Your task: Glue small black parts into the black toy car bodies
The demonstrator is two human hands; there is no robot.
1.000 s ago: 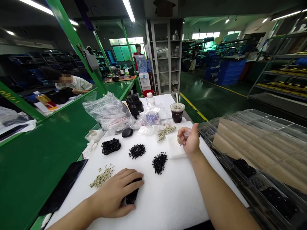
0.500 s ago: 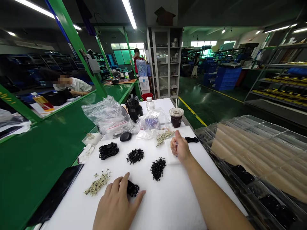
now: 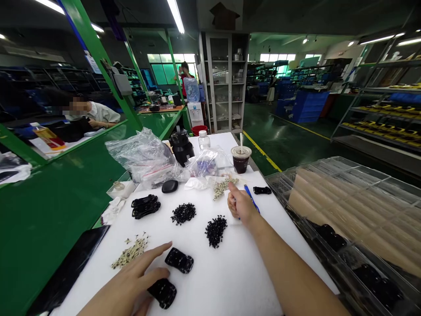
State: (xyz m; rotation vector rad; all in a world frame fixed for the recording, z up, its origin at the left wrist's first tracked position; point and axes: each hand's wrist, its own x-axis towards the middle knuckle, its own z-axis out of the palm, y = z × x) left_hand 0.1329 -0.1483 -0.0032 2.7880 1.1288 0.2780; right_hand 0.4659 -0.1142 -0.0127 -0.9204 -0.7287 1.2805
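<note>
My left hand (image 3: 134, 274) is low on the white table, index finger stretched out and thumb apart from it. Its thumb overlaps the near black car-shaped part (image 3: 166, 295); the other fingers are partly hidden. A second black car-shaped part (image 3: 179, 260) lies just beyond the fingertips. Farther off, my right hand (image 3: 241, 204) is closed with its thumb raised, over a white pad. Whatever its fingers hold is hidden. A slim blue pen-like tool (image 3: 251, 198) lies beside that hand. Piles of small black pieces (image 3: 216, 231) and pale pieces (image 3: 131, 252) are between and beside the hands.
Stacked black parts (image 3: 145, 206) and another black pile (image 3: 183, 213) sit at the left. Plastic bags (image 3: 141, 158), a black bottle (image 3: 182, 147) and a lidded drink cup (image 3: 241, 159) stand at the back. A clear divided rack (image 3: 329, 193) borders the right. A person sits at the far left.
My left hand has drawn back toward the lower left, revealing two black car-shaped parts. My right hand has shifted slightly left, and the blue tool now shows beside it.
</note>
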